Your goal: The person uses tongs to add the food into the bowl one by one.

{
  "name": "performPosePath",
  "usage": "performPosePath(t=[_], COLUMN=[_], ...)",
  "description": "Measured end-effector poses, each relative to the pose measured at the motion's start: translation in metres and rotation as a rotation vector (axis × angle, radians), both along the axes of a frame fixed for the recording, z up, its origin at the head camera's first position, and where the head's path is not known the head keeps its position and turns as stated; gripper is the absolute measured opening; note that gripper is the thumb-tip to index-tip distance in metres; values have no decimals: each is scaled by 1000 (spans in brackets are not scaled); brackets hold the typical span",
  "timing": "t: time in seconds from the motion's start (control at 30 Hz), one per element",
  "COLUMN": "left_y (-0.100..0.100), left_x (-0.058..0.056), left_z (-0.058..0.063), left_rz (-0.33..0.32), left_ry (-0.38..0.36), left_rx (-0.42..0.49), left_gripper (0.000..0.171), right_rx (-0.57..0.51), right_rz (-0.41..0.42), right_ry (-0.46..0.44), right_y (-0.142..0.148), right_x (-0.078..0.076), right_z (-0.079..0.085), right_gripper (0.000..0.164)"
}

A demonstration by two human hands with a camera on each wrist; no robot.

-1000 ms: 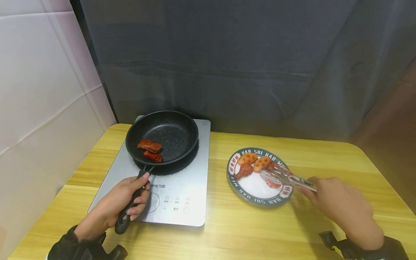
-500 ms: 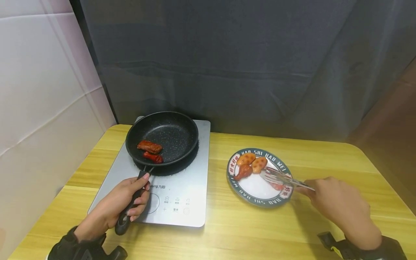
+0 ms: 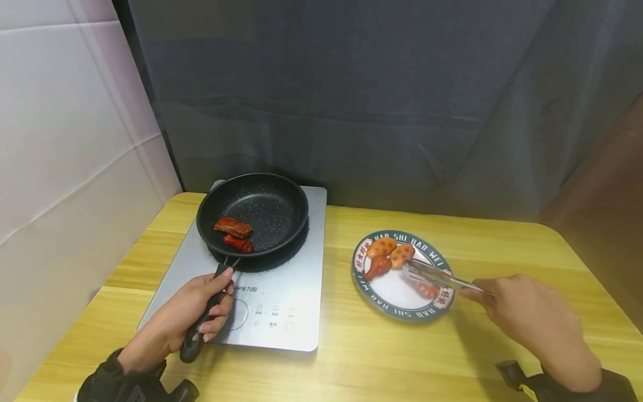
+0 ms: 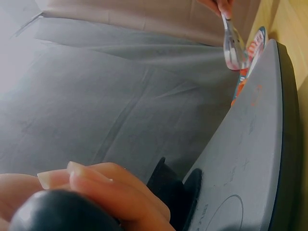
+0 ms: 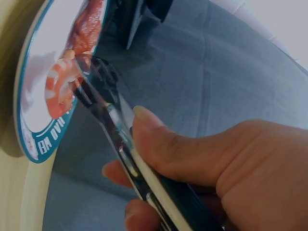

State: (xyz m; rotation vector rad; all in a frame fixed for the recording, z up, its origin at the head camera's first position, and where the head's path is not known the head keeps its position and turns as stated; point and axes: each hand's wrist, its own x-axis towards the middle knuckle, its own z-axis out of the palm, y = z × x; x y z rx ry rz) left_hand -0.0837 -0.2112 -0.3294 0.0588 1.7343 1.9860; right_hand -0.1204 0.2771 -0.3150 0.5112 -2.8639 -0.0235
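Note:
My left hand (image 3: 198, 304) grips the black handle (image 3: 208, 318) of a frying pan (image 3: 266, 215). The pan sits on a silver induction cooker (image 3: 296, 279), its near edge lifted or tilted toward me in the head view. A brown piece of rib meat (image 3: 233, 227) and a red piece (image 3: 238, 244) lie near its handle side. My right hand (image 3: 532, 318) holds metal tongs (image 3: 442, 276) between thumb and fingers. Their tips are over the plate (image 3: 387, 304), overlapping a pink-and-white striped shrimp (image 5: 60, 89) in the right wrist view.
On the plate's far left lie two spotted yellow-orange pieces (image 3: 382, 247) and a reddish-brown drumstick (image 3: 378, 267). The wooden table (image 3: 346, 346) extends between cooker and plate. A dark grey cloth (image 3: 351, 100) hangs behind, and a pale panel (image 3: 75, 134) stands at left.
The tongs have turned more edge-on and look narrower, so more of the shrimp shows. The yellow pieces and drumstick have shifted slightly left on the plate. My left hand keeps its grip.

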Motion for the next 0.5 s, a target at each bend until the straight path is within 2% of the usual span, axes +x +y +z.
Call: performPosePath(t=[0.17,0.43,0.5], left_y=[1,1,2], left_x=[0,1,0], left_z=[0,0,0], left_rz=[10,6,9], left_ry=[5,2,3], left_rx=[-1,4,4], left_gripper=[37,37,37], right_rx=[-18,-44,-62], right_rz=[21,72,93], right_ry=[76,129,140], right_y=[-1,-7,-10], right_x=[1,-3,-6], right_z=[3,8,12], right_gripper=[27,31,26])
